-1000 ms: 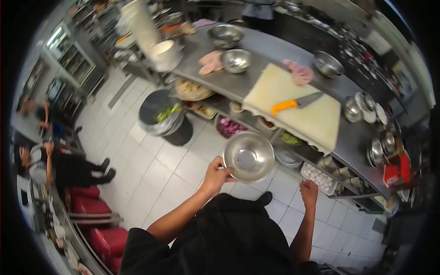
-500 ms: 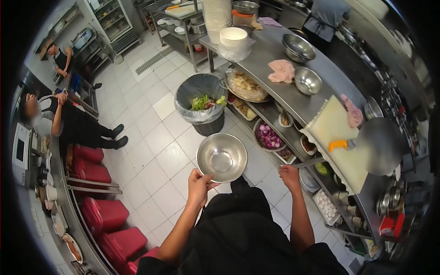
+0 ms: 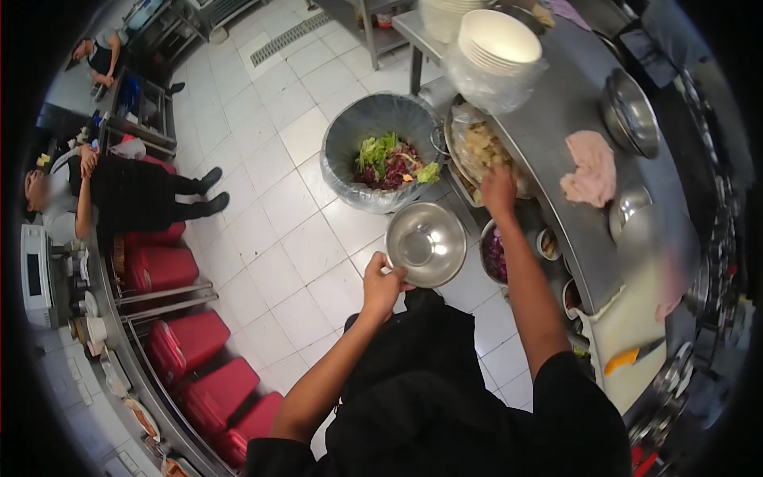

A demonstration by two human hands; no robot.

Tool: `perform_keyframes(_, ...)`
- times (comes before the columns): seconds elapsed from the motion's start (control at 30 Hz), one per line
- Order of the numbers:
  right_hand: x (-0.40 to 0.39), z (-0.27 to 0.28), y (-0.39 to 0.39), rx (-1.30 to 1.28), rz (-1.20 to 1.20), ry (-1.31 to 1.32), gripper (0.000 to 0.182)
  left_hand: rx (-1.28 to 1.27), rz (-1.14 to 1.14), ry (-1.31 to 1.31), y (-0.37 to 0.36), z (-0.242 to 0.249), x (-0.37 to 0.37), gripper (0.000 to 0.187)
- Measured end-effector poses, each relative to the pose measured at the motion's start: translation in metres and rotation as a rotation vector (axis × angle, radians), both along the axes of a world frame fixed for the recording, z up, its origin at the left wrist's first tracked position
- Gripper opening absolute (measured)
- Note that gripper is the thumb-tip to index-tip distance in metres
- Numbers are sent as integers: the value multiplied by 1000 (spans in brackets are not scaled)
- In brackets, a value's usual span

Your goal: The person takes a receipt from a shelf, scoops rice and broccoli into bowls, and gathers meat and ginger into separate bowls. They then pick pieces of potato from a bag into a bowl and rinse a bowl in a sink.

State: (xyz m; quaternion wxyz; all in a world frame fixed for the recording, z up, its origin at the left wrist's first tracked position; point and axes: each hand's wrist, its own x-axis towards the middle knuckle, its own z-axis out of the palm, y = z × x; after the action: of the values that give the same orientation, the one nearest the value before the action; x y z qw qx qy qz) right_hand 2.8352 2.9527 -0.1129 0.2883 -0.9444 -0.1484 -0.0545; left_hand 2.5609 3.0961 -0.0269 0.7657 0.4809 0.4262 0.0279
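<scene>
My left hand (image 3: 387, 285) grips the near left rim of a steel mixing bowl (image 3: 426, 243), thumb over the edge. Nothing lies inside this bowl. Under the counter's edge, my right hand (image 3: 501, 192) reaches down into a wide plastic-lined bowl of pale yellow chunks (image 3: 474, 147). Its fingertips are among or right above the chunks and are hidden from me. Below that forearm, a bowl of purple onion pieces (image 3: 497, 253) sits on the lower shelf.
A lined bin (image 3: 340, 135) with vegetable scraps stands ahead. Right is the steel counter (image 3: 548, 119) with stacked white bowls (image 3: 502, 38), a pink cloth (image 3: 590, 167), a cutting board (image 3: 628, 338) and an orange-handled knife (image 3: 622, 360). Red bins (image 3: 187, 343) line the left; two people stand there.
My right hand has moved forward from the shelf's front to the wide bowl of pale chunks. The steel bowl in my left hand has shifted right, and my view has moved closer to the bin.
</scene>
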Motion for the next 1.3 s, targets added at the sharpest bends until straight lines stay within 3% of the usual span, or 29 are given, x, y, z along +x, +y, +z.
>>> perform_keyframes(0.03,20,-6,14,-2,-14,-83,32,-10,11,0,2,-5,11,17)
perform_keyframes(0.23,95,-54,47,-115,96,136,42,-32,-35,28,19,-38,74,18)
perform_keyframes(0.33,100,-40,46,-44,25,289,44,-48,-38,3,22,-71,97,15)
perform_keyframes(0.43,96,-39,28,52,-18,246,46,-41,-71,42,25,-78,118,15)
perform_keyframes(0.5,94,-32,15,48,-181,484,45,-70,-103,41,26,-74,129,15)
perform_keyframes(0.57,55,18,20,282,-370,614,37,-72,-149,40,28,-71,137,15)
perform_keyframes(0.63,20,22,19,837,-330,512,35,-74,-153,52,27,-74,142,15)
perform_keyframes(0.73,-23,44,21,684,-183,729,35,-117,-115,30,25,-71,143,16)
perform_keyframes(0.83,1,19,14,325,-176,532,40,-136,-88,18,29,-73,136,16)
perform_keyframes(0.87,11,34,27,216,-189,393,39,-134,-85,19,31,-75,134,15)
perform_keyframes(0.93,50,-3,28,-65,-90,177,41,-139,-95,37,36,-80,127,15)
perform_keyframes(1.0,79,-35,37,-164,-106,180,48,-141,-102,40,39,-81,122,14)
perform_keyframes(1.1,115,-71,40,-163,-65,235,53,-133,-104,27,40,-79,121,14)
perform_keyframes(1.2,118,-44,44,-41,-107,446,65,-120,-119,45,39,-80,122,14)
perform_keyframes(1.3,111,-42,23,78,-209,521,64,-127,-107,44,35,-81,129,14)
